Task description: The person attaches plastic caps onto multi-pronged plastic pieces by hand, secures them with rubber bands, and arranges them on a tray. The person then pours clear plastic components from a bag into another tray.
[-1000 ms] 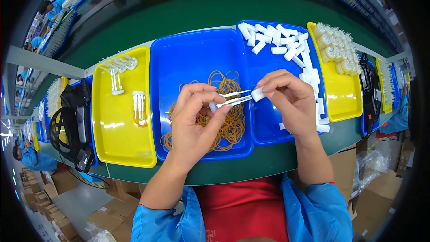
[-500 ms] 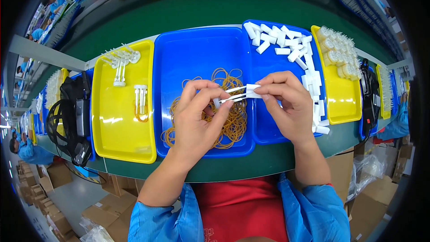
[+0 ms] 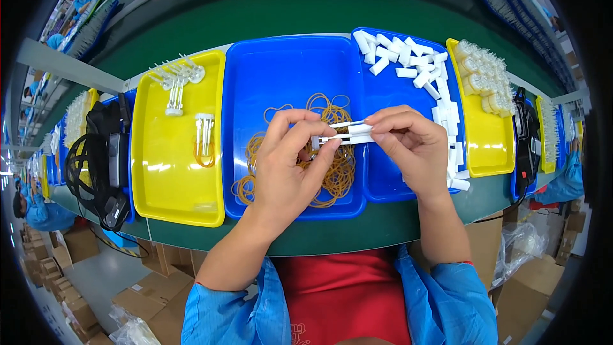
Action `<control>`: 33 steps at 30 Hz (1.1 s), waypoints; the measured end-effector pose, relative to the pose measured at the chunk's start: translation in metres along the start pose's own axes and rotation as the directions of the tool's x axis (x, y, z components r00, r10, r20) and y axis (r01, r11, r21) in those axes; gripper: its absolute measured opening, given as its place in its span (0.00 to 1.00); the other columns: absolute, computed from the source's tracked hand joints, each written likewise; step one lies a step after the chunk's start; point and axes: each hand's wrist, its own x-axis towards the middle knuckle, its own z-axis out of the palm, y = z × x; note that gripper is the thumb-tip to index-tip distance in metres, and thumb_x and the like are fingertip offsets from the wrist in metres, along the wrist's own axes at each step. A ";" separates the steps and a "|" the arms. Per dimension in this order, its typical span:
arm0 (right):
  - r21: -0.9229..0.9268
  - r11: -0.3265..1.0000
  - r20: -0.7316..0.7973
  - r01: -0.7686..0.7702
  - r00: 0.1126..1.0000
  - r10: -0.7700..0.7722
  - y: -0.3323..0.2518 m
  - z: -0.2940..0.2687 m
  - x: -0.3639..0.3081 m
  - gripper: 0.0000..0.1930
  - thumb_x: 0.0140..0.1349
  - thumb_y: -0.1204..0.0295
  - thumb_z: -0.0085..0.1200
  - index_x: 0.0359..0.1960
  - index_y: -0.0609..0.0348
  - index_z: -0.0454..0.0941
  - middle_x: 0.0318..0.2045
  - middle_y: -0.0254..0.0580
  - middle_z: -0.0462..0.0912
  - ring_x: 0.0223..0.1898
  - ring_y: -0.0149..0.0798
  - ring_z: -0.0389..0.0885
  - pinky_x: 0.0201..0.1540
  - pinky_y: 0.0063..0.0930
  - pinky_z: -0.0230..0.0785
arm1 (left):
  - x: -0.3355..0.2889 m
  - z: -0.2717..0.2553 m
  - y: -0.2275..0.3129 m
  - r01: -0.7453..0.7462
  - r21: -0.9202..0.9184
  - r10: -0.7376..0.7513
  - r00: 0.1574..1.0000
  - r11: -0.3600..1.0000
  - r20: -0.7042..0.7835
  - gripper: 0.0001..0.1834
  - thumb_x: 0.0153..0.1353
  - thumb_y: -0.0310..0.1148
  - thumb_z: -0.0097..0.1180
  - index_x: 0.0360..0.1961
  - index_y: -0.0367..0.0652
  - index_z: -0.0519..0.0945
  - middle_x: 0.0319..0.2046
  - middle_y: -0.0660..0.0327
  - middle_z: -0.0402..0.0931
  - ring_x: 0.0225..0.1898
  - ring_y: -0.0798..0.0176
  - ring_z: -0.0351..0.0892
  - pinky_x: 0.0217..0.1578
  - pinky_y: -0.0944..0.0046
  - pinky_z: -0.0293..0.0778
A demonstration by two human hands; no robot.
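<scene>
Over the loose rubber bands (image 3: pixel 338 185), my left hand (image 3: pixel 287 163) pinches the base end of a white plastic part with several thin prongs (image 3: pixel 341 125). A small white block (image 3: pixel 359 130) sits among the prongs near their free ends. My right hand (image 3: pixel 412 150) is closed, with thumb and forefinger gripping the block and prong tips. My fingertips partly hide how far the prongs pass into or beside the block. The rubber bands lie in a blue tray (image 3: pixel 287 64) beneath both hands.
At the right, several white blocks (image 3: pixel 421 78) fill part of another blue tray (image 3: pixel 386 99). A yellow tray (image 3: pixel 172 191) at left holds pronged parts (image 3: pixel 174 99); one (image 3: pixel 204 131) carries a rubber band. Farther right, pale bristly pieces (image 3: pixel 482 76) sit in a yellow tray (image 3: pixel 488 147).
My left hand has shifted slightly right, toward my right hand. The white block now lies more in line with the prongs, and one prong shows apart above it.
</scene>
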 end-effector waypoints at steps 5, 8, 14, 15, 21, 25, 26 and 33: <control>0.005 1.000 -0.015 -0.004 1.000 0.004 0.006 0.005 0.000 0.09 0.72 0.88 0.63 0.50 0.69 0.88 0.54 0.52 0.87 0.58 0.42 0.89 0.61 0.32 0.87 | -0.001 0.003 0.001 -0.029 0.017 0.030 0.999 0.999 -0.018 0.10 0.64 0.23 0.76 0.46 0.42 0.89 0.50 0.57 0.81 0.38 0.67 0.84 0.32 0.69 0.81; -0.009 1.000 -0.042 0.008 0.999 -0.008 0.006 0.013 -0.001 0.09 0.71 0.88 0.63 0.50 0.69 0.88 0.53 0.52 0.87 0.58 0.42 0.89 0.60 0.32 0.88 | -0.001 0.005 0.002 -0.071 0.006 0.071 0.997 0.997 -0.012 0.11 0.65 0.23 0.74 0.47 0.42 0.88 0.51 0.57 0.81 0.36 0.65 0.85 0.33 0.66 0.81; -0.239 0.966 -0.067 0.094 0.991 -0.113 0.004 0.016 0.000 0.09 0.69 0.87 0.66 0.48 0.67 0.90 0.51 0.49 0.90 0.53 0.41 0.92 0.54 0.30 0.90 | 0.001 0.001 0.006 -0.056 -0.157 0.065 0.997 0.986 0.048 0.18 0.65 0.16 0.68 0.56 0.38 0.86 0.60 0.49 0.82 0.53 0.58 0.89 0.47 0.65 0.89; -0.274 0.955 -0.072 0.112 0.988 -0.137 0.004 0.014 0.001 0.09 0.68 0.87 0.67 0.48 0.66 0.90 0.50 0.49 0.90 0.52 0.40 0.93 0.53 0.30 0.90 | 0.002 0.001 0.006 -0.052 -0.207 0.062 0.997 0.977 0.042 0.20 0.66 0.15 0.66 0.58 0.38 0.85 0.62 0.48 0.82 0.56 0.57 0.89 0.50 0.63 0.90; -0.323 0.921 0.020 0.218 0.974 -0.224 0.006 0.005 0.002 0.10 0.65 0.85 0.70 0.46 0.63 0.91 0.47 0.48 0.93 0.50 0.40 0.93 0.50 0.29 0.89 | 0.002 -0.002 0.005 -0.065 -0.178 0.089 0.987 0.982 0.134 0.23 0.67 0.15 0.64 0.63 0.37 0.85 0.63 0.47 0.82 0.60 0.55 0.89 0.56 0.60 0.89; -0.354 0.910 0.050 0.215 0.976 -0.211 0.002 0.010 0.002 0.10 0.64 0.85 0.72 0.46 0.63 0.92 0.46 0.47 0.94 0.49 0.41 0.94 0.50 0.29 0.88 | -0.001 0.001 0.007 -0.096 -0.159 0.119 0.983 0.982 0.137 0.22 0.67 0.15 0.66 0.62 0.37 0.86 0.63 0.48 0.83 0.60 0.55 0.89 0.55 0.61 0.89; -0.327 0.924 0.049 0.200 0.980 -0.195 0.002 0.010 0.001 0.10 0.63 0.84 0.72 0.46 0.62 0.92 0.46 0.47 0.94 0.49 0.41 0.94 0.50 0.30 0.88 | -0.002 0.002 0.007 -0.101 -0.171 0.123 0.985 0.980 0.119 0.22 0.67 0.15 0.66 0.61 0.37 0.87 0.62 0.48 0.83 0.59 0.55 0.89 0.54 0.61 0.90; -0.418 0.854 0.138 0.310 0.951 -0.277 -0.008 -0.003 0.005 0.13 0.60 0.78 0.77 0.47 0.61 0.92 0.47 0.48 0.94 0.50 0.44 0.94 0.52 0.34 0.86 | -0.004 0.008 -0.003 -0.042 -0.193 0.054 0.997 0.980 0.055 0.14 0.68 0.23 0.72 0.54 0.37 0.87 0.57 0.51 0.84 0.48 0.58 0.92 0.45 0.63 0.89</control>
